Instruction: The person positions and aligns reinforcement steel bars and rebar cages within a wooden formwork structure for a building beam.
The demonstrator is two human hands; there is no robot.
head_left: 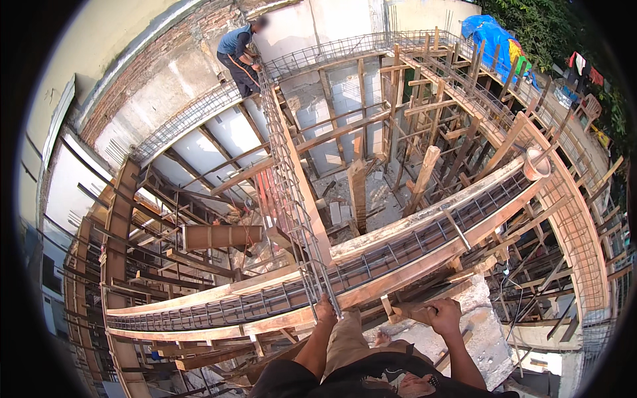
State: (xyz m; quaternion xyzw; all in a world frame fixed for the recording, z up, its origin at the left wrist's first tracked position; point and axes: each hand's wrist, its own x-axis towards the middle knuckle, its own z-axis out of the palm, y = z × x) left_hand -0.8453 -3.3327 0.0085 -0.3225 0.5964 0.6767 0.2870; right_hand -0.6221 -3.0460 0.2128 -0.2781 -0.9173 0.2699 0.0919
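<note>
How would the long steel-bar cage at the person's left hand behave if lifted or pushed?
The steel-bar cage would probably feel heavy, being long and metal. It may sag or sway, since it looks slender for its length. Its projecting bar ends near the left hand could snag.

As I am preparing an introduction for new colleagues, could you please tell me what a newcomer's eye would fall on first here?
Probably the long timber formwork trough, curving across the lower middle of the view. Next, a narrow rebar cage stretches from the person's left hand up toward a co-worker at the upper left. A bright blue tarp stands out at the upper right.
</note>
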